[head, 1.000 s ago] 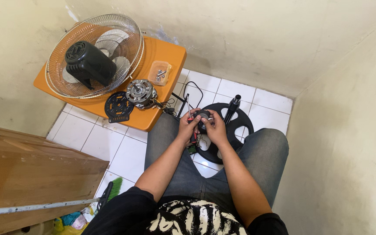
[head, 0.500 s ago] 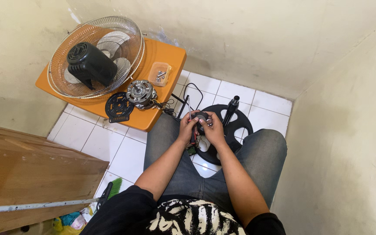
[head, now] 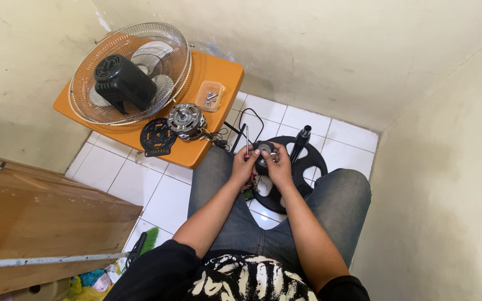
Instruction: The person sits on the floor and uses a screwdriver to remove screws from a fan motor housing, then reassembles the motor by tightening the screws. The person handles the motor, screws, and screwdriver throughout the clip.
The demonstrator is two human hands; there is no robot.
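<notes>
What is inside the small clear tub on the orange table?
The clear tub on the orange table holds a few small metal pieces, likely screws. Their count and exact type are too small to tell.

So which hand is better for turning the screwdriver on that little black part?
Probably the left hand: it already grips the screwdriver beside the small black part. The right hand is wrapped around that part, steadying it above the lap.
</notes>
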